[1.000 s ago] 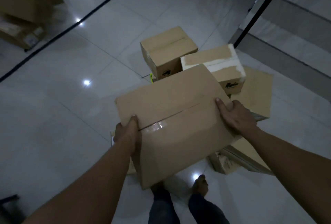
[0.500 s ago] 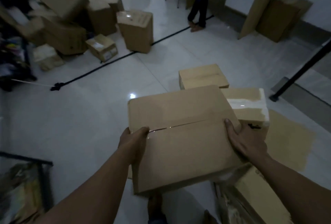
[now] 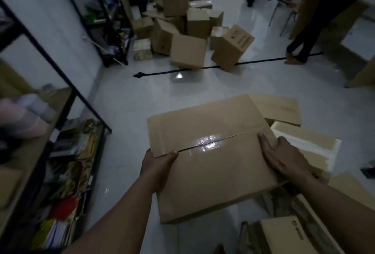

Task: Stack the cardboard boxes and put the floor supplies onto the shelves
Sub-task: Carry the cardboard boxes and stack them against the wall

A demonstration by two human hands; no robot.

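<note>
A dim room with a glossy white tiled floor [image 3: 132, 101]. Both hands clamp a taped cardboard box [image 3: 213, 174]: the left hand [image 3: 157, 169] curls over its left edge at the seam with the thumb on top, and the right hand [image 3: 284, 158] grips the right edge. Just right of the right hand lies a white-taped box [image 3: 304, 142]. Left of the left hand stands a black shelf rack [image 3: 60, 71] holding mixed supplies. Well beyond the grip, a black strap [image 3: 203, 68] crosses the floor in front of a heap of boxes [image 3: 188, 50].
</note>
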